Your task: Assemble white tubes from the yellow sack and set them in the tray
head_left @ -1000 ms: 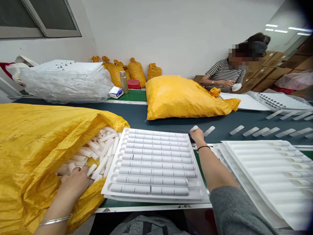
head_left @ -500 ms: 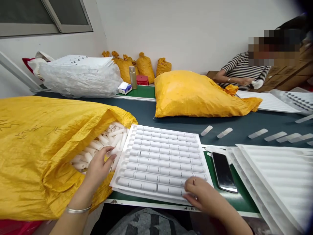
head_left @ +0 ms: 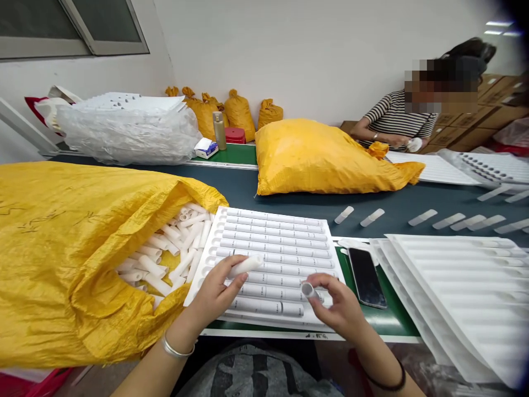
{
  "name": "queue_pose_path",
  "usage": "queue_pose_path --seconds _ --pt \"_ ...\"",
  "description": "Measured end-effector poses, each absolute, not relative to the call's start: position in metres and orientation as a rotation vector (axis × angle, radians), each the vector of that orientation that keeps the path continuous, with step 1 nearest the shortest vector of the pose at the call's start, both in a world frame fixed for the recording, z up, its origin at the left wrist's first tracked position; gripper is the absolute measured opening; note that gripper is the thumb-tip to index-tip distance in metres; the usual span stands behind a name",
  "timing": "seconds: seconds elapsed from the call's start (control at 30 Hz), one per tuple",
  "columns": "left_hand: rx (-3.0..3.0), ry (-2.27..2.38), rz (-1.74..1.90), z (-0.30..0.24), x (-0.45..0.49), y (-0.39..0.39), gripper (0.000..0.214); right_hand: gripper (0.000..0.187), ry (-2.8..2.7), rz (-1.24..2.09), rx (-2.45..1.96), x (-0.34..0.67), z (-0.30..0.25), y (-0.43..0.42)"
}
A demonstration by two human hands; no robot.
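Note:
My left hand [head_left: 215, 292] is closed round a white tube [head_left: 246, 265] and holds it above the near part of a white tray [head_left: 336, 264]. The tray's grooves are full of white tubes lying lengthwise. My right hand [head_left: 336, 306] pinches a second short white tube [head_left: 308, 289] by its open end, over the tray's near right corner. To the left lies a big yellow sack [head_left: 61, 242], its mouth open and many loose white tubes [head_left: 165, 251] spilling toward the tray.
A black phone [head_left: 366, 276] lies right of the tray. Stacked empty white trays [head_left: 458, 286] sit at the right. Single tubes [head_left: 372, 216] lie along the dark conveyor belt [head_left: 231, 193]. A second yellow sack [head_left: 326, 160] rests beyond it, and a person in a striped top [head_left: 397, 118] works opposite.
My left hand left the sack's mouth with a tube and came over the tray. My right hand drew back from the belt to the tray's near edge and now pinches a tube.

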State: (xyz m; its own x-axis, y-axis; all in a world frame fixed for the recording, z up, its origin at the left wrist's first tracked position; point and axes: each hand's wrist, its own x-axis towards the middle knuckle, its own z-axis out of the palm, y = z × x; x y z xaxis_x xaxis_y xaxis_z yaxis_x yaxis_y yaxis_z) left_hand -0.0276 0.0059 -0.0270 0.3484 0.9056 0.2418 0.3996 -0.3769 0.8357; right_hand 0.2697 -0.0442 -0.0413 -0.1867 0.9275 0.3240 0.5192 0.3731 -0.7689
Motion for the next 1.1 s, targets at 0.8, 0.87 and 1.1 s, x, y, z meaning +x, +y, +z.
queue_pose_path --seconds 0.8,0.87,1.1 --pt "2.408 1.014 1.009 0.005 -0.024 0.0 0.04 0.025 -1.831 0.894 -1.114 0.219 0.008 0.006" --pt "2.505 0.981 1.054 0.003 -0.024 0.001 0.047 0.029 -1.722 1.082 -1.135 0.218 0.006 0.004" --pt "2.696 0.896 1.024 -0.001 -0.026 0.004 0.067 0.035 -1.601 1.387 -1.181 0.208 0.004 0.002"
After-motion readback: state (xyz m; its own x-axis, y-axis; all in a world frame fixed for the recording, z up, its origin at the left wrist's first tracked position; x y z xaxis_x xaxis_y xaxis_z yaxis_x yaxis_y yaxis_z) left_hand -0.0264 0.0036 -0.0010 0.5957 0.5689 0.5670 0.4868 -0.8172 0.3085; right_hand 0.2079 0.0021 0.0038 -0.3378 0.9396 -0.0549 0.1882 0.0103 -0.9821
